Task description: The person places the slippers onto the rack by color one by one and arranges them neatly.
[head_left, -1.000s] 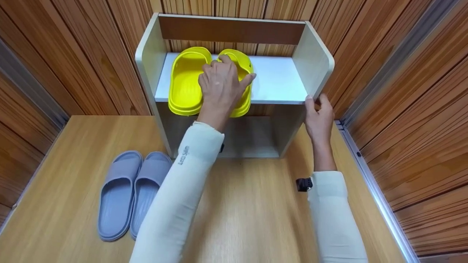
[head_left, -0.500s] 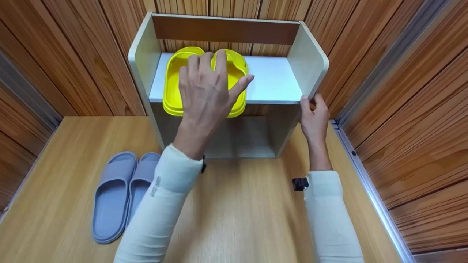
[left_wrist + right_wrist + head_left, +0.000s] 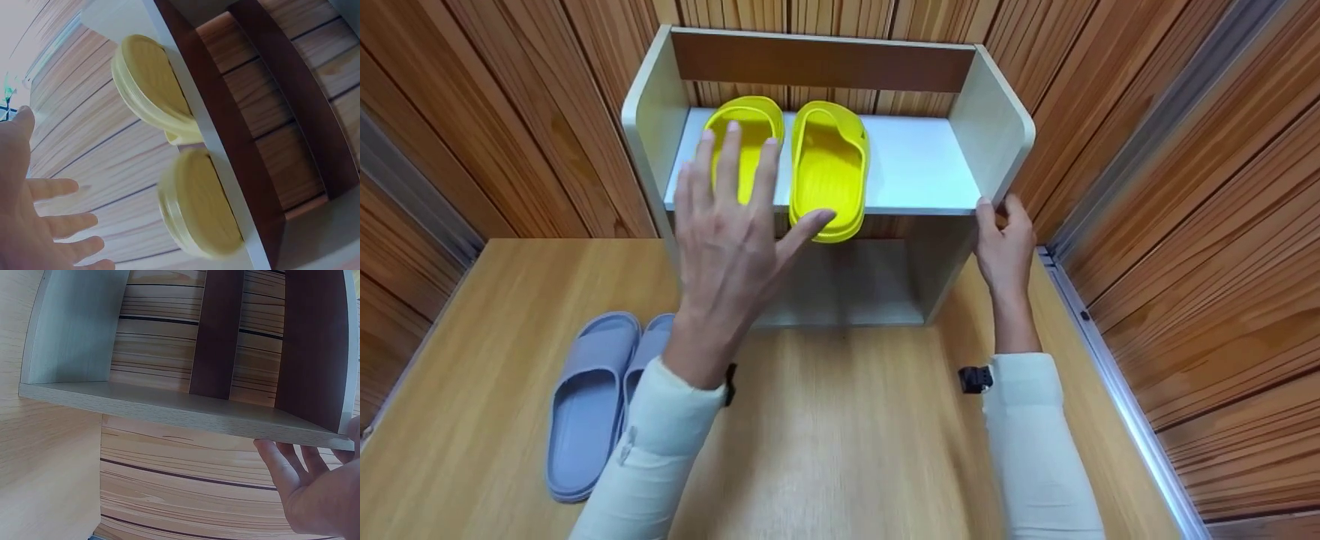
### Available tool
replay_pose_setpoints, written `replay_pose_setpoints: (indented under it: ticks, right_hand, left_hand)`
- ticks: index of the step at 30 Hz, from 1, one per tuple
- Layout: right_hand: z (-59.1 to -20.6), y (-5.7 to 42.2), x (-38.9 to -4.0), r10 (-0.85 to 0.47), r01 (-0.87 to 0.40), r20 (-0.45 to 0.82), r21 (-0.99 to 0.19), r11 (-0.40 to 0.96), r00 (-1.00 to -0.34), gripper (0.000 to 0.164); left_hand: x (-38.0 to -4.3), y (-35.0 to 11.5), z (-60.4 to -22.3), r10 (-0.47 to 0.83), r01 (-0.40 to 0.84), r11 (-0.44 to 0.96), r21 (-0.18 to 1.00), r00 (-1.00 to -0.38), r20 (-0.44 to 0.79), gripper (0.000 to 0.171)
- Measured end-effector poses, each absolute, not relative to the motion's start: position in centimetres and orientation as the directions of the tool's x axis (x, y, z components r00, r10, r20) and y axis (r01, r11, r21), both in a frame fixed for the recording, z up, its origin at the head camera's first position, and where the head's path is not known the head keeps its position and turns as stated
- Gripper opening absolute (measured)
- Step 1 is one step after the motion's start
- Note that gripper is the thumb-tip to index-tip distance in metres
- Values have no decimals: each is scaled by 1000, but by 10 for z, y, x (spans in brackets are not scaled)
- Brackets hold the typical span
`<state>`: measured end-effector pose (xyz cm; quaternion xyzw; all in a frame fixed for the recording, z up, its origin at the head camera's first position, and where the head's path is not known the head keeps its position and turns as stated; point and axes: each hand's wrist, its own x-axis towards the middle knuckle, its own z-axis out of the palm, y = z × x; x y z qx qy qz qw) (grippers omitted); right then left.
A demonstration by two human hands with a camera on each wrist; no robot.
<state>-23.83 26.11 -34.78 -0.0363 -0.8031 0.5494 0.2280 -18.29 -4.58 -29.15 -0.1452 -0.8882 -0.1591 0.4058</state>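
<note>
Two yellow clogs stand side by side on the upper white board of a small shelf unit: the left clog [image 3: 751, 154] is partly hidden behind fingers, and the right clog [image 3: 829, 180] shows fully. In the left wrist view, the clogs [image 3: 202, 202] jut past the board's front edge. My left hand [image 3: 724, 255] hovers before the left clog with spread, straight fingers; the left wrist view shows a gap between that hand [image 3: 34, 208] and the clogs. My right hand [image 3: 1009, 244] holds the unit's right side panel [image 3: 997, 124], with fingers against its outer face in the right wrist view.
Grey slides [image 3: 585, 405] lie on the wooden floor [image 3: 840, 427] at the left, one partly covered by my left sleeve. Below the white board [image 3: 919, 165] is a lower compartment [image 3: 855, 285]. Wood-panelled walls [image 3: 1207, 300] enclose the unit; a metal rail [image 3: 1125, 390] runs along the right.
My left hand has let go of the yellow clogs and drawn back toward me and left, its fingers spreading. The clogs stay on the board. My right hand keeps its hold on the panel.
</note>
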Motion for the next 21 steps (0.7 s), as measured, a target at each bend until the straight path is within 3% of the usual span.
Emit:
replay_pose_setpoints:
  ticks: [7, 21]
  right_hand:
    - [-359, 266, -246, 313, -212, 353, -889, 407, -882, 47]
    - [-359, 267, -247, 319, -195, 343, -888, 416, -883, 47]
  left_hand:
    - [-165, -70, -314, 94, 406, 890, 209, -610, 787, 78]
    - [-140, -109, -341, 36, 320, 915, 245, -671, 741, 86]
